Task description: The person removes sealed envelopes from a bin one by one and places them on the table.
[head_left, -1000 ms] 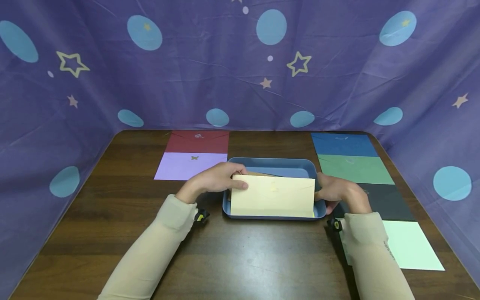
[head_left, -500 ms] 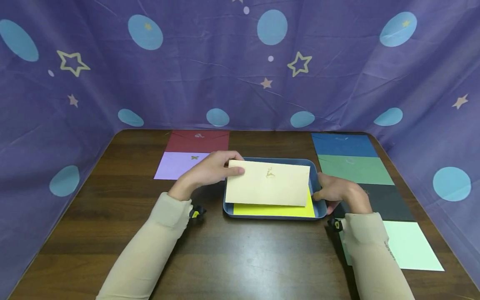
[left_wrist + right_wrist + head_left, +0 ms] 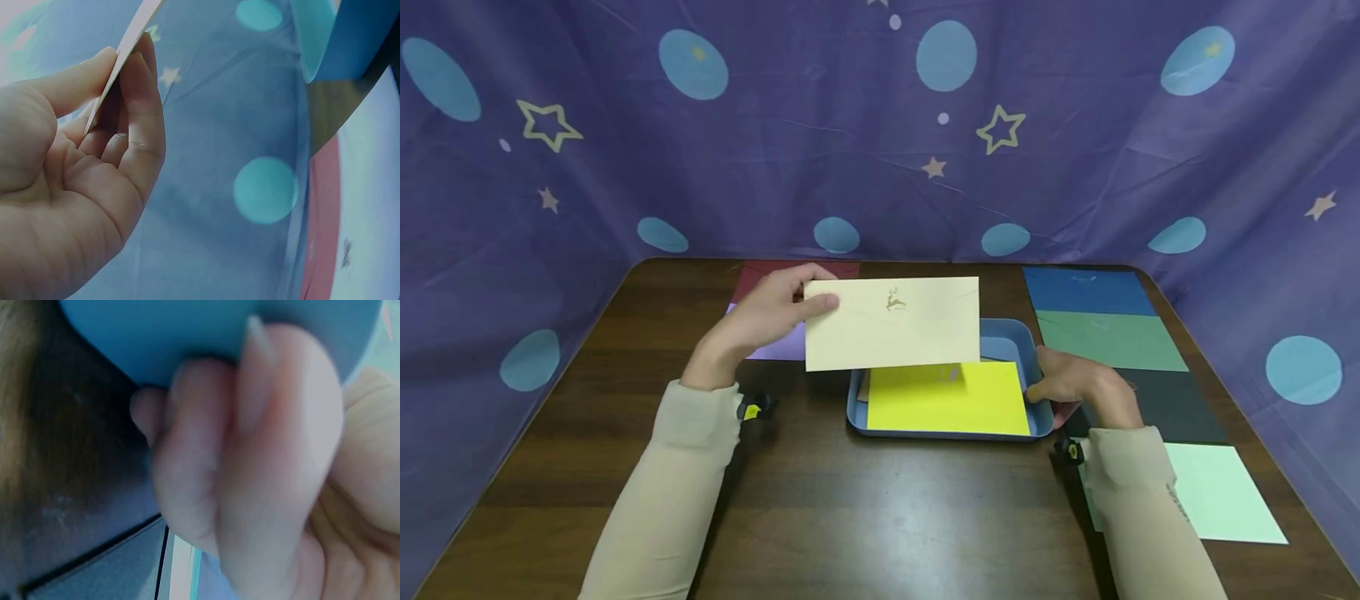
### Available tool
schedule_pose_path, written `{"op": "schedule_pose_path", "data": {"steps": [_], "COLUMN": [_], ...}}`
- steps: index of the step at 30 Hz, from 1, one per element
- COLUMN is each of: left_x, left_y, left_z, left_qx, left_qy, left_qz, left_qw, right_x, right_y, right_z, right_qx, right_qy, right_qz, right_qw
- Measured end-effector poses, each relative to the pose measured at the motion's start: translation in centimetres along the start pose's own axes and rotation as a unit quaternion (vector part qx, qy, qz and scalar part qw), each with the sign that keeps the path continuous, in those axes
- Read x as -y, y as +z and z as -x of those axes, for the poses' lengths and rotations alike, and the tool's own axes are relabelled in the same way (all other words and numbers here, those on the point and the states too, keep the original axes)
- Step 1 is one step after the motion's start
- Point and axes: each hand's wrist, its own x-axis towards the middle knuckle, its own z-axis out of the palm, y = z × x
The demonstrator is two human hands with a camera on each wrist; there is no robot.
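Observation:
A cream envelope (image 3: 917,329) with a gold deer on it is pinched at its left end by my left hand (image 3: 763,312). It hangs above the tray's back left part. In the left wrist view the envelope (image 3: 127,50) appears edge-on between thumb and fingers. A bright yellow envelope (image 3: 947,404) lies in the blue tray (image 3: 1017,340), with a brown edge showing at its left. My right hand (image 3: 1071,379) grips the tray's right side, thumb over the rim. In the right wrist view its curled fingers (image 3: 269,456) press against the tray's outer wall.
Behind the left hand lie a red envelope (image 3: 763,271) and a lilac envelope (image 3: 782,346), both partly covered. Along the right side run a blue envelope (image 3: 1086,292), a green one (image 3: 1112,342), a black one (image 3: 1172,404) and a pale mint one (image 3: 1225,492).
My left hand has lifted the cream envelope out of the tray and carried it up and left, uncovering the yellow envelope. The right hand has stayed at the tray's side.

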Motion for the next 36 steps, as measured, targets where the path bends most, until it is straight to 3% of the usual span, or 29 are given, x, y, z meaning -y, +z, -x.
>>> {"op": "schedule_pose_path", "data": {"steps": [12, 20, 28, 32, 36], "left_x": [0.9, 2.9, 5.5, 7.0, 8.5], "left_y": [-4.4, -7.6, -12.0, -12.6, -12.0], "left_z": [2.4, 4.2, 7.4, 8.7, 9.5], "left_qx": [-0.049, -0.021, -0.010, 0.016, 0.053], "left_qy": [-0.035, -0.071, -0.116, -0.134, -0.131], "left_qz": [-0.009, -0.042, -0.075, -0.084, -0.063], "left_qw": [0.9981, 0.9963, 0.9904, 0.9873, 0.9880], "right_x": [0.2, 0.5, 0.6, 0.6, 0.4], "right_y": [0.4, 0.5, 0.3, 0.1, 0.1], "right_z": [-0.2, -0.1, -0.1, -0.2, -0.2], "right_qx": [-0.010, -0.010, -0.006, -0.007, -0.006], "right_qy": [0.009, 0.014, 0.012, 0.017, 0.018], "right_qz": [0.025, 0.022, 0.020, 0.022, 0.022], "right_qw": [1.000, 1.000, 1.000, 1.000, 1.000]}}
